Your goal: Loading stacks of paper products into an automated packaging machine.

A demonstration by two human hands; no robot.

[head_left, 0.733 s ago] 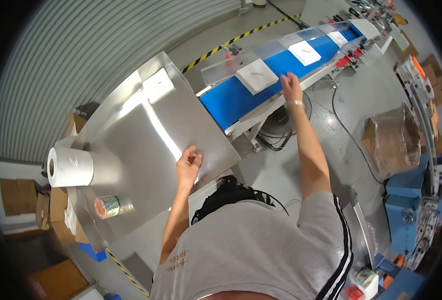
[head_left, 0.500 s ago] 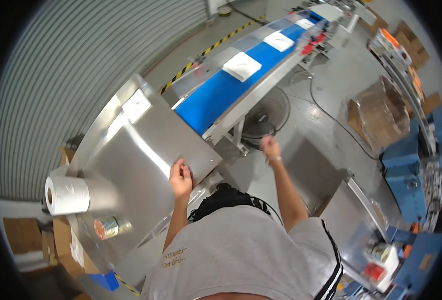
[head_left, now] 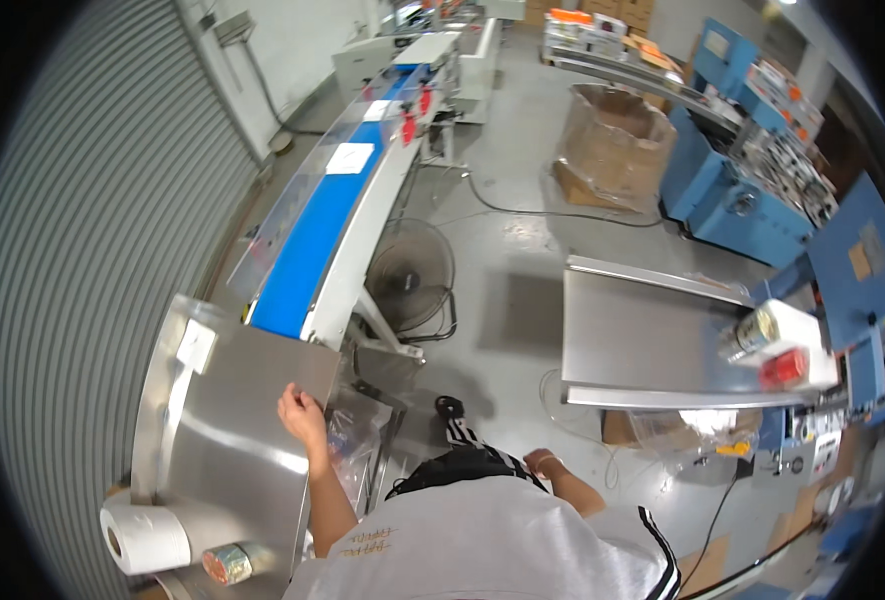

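The left hand (head_left: 303, 412) is hanging at the right edge of the steel table (head_left: 248, 400), its fingers loosely half curled and gripping nothing visible; whether it is touching the metal, I cannot tell; the right hand (head_left: 540, 461) is hanging low beside the waist, its fingers seeming to bend inward, and whether it is holding anything I cannot tell. A flat white packet (head_left: 197, 346) is lying near the table's far left corner, beyond the left hand and well apart from it; its long axis is running roughly along the table's length, its far end leaning slightly right and pointing toward the conveyor side; the blue belt (head_left: 298, 260) is stretching away from the table's far end, slanting up and to the right; another white packet (head_left: 350, 158) is resting on it, looking nearly square, so its long axis is hard to tell; a white roll (head_left: 153, 540) is lying on its side at the table's near end, its open core facing left; a tape roll (head_left: 231, 564) is sitting just beside it.
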